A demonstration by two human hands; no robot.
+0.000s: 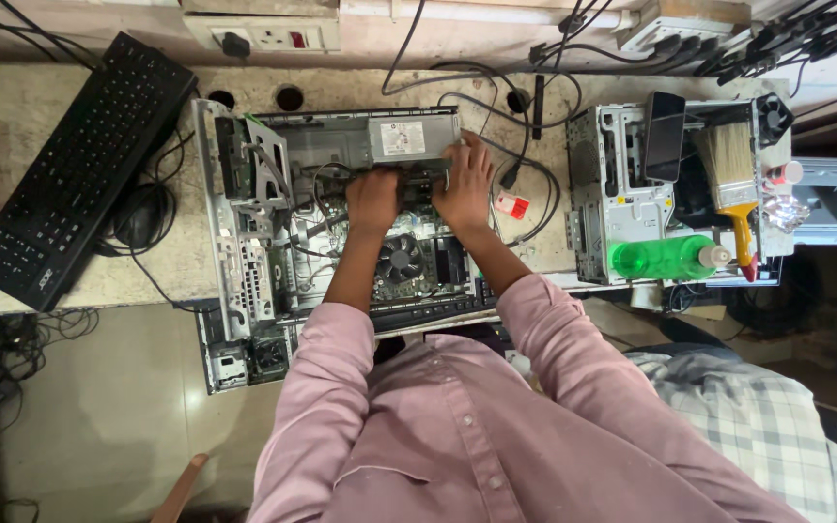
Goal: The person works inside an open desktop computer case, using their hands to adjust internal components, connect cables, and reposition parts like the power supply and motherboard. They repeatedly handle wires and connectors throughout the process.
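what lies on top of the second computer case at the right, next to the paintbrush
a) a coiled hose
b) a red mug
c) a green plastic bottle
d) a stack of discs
c: a green plastic bottle lies on its side on the second case, just below the paintbrush.

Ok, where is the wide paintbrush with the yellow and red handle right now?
In the head view, the wide paintbrush with the yellow and red handle lies on the second open grey computer case at the right, just above the green plastic bottle and beside the black phone.
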